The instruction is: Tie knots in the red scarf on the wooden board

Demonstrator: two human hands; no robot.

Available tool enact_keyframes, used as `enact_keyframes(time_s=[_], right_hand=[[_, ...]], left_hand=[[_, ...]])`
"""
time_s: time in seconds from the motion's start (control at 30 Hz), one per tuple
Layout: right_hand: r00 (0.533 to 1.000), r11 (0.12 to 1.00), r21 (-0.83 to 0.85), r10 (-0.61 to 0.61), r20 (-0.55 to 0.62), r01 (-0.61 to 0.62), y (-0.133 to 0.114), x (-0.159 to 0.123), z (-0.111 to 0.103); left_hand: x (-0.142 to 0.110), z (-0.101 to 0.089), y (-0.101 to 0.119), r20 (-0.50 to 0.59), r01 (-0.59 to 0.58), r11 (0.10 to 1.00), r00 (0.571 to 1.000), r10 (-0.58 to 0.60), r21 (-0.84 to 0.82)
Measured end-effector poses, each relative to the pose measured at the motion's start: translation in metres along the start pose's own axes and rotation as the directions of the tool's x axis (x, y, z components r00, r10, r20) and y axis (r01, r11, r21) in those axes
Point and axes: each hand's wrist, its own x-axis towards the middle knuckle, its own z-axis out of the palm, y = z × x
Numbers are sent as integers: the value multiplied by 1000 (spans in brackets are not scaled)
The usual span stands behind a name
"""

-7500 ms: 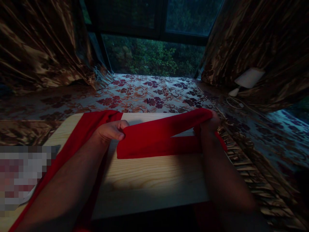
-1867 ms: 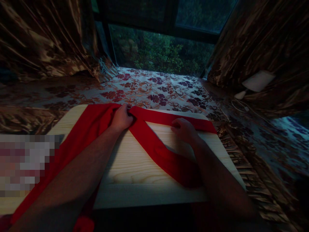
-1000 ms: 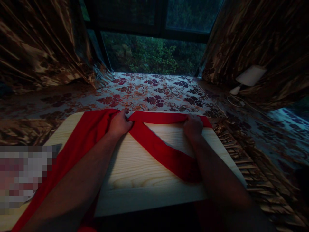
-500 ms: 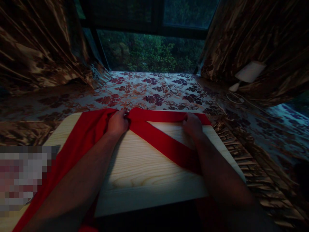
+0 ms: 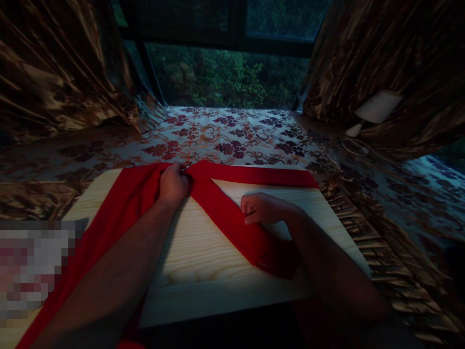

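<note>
A red cloth (image 5: 119, 208) with two long flat straps lies over a pale wood-grain table (image 5: 189, 242). My left hand (image 5: 174, 183) is closed on the bunched cloth near the far edge, where the straps meet. From there the upper strap (image 5: 261, 175) runs right along the table's far edge. The lower strap (image 5: 225, 213) slants toward me and to the right, wrinkled near its end and partly hidden by my right forearm. My right hand (image 5: 267, 208) has its fingers curled at the lower strap's upper edge; the contact is dim and partly hidden.
A blurred-out pale item (image 5: 29, 266) lies on the table's left side. Beyond the table is a ledge with a floral cover (image 5: 232, 131), below a window. Patterned curtains (image 5: 61, 72) hang at both sides. A white lamp (image 5: 379, 106) with a cord lies at the right.
My right hand has left the upper strap and moved left and toward me to the lower one. The lower strap has shifted toward me and creased. My left hand stays nearly in place.
</note>
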Motion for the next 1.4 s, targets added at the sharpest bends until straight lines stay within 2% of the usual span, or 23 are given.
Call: enact_keyframes(time_s=[0.07,0.17,0.2,0.27,0.3,0.33,0.4,0.43,0.5,0.57,0.67,0.73,0.77,0.87,0.93,0.97,1.0,1.1,1.13,1.17,1.23,1.4], right_hand=[[1000,998,69,-4,8,4,4,3,0],[998,995,85,55,-38,-52,12,3,-8],[994,996,62,75,-80,-70,15,2,-12],[960,993,-47,95,-264,-111,23,0,-21],[915,981,-120,94,-391,-152,29,-1,-25],[847,959,-182,92,-524,-217,35,-2,-30],[676,898,-223,105,-729,-380,48,-5,-39],[598,868,-205,125,-792,-453,55,-6,-44],[476,815,-142,178,-862,-562,69,-10,-51],[381,762,-90,215,-899,-641,79,-14,-57],[251,699,-47,192,-949,-713,89,-18,-62],[199,679,-22,184,-963,-734,94,-19,-63],[185,668,-4,200,-962,-744,96,-20,-63],[174,636,49,283,-943,-770,99,-21,-62],[202,648,46,302,-932,-760,100,-21,-62],[233,669,29,299,-925,-743,100,-21,-62],[285,696,0,293,-913,-718,100,-21,-62],[511,773,-128,275,-814,-621,99,-22,-64],[560,782,-160,272,-783,-603,99,-23,-65],[583,777,-182,273,-765,-602,99,-24,-67],[566,739,-194,292,-771,-645,99,-26,-69],[461,610,-180,342,-819,-772,100,-27,-74]], left_hand=[[0,1,-1,4,10,1000,1000,-10,-8],[0,2,-1,38,20,999,999,-19,-29],[0,2,-1,49,19,999,999,-18,-28],[0,1,-1,55,1,1000,998,-1,-12],[1,1,-1,49,-12,1000,999,12,1],[1,0,-2,41,-22,1000,999,22,12],[2,-2,-4,23,-22,1000,1000,22,19],[3,-3,-5,19,-15,1000,1000,14,13],[3,-4,-6,15,1,1000,1000,-1,-1],[2,-3,-6,-3,-36,999,999,36,-12],[0,-1,-3,-37,-212,977,977,211,-32],[-2,0,0,-6,-295,954,955,295,-51],[-3,1,2,30,-296,953,954,298,-61],[-5,1,5,135,-225,972,963,232,-67],[-7,0,7,165,-196,979,965,202,-54],[-7,-1,7,171,-194,980,965,198,-44],[-8,-2,8,175,-195,980,964,198,-33],[-8,-4,9,182,-219,976,960,214,7],[-8,-5,9,182,-228,973,958,221,20],[-8,-4,9,184,-234,972,957,224,33],[-7,-4,9,190,-240,969,955,226,53],[-7,-3,9,204,-232,970,956,212,79]])
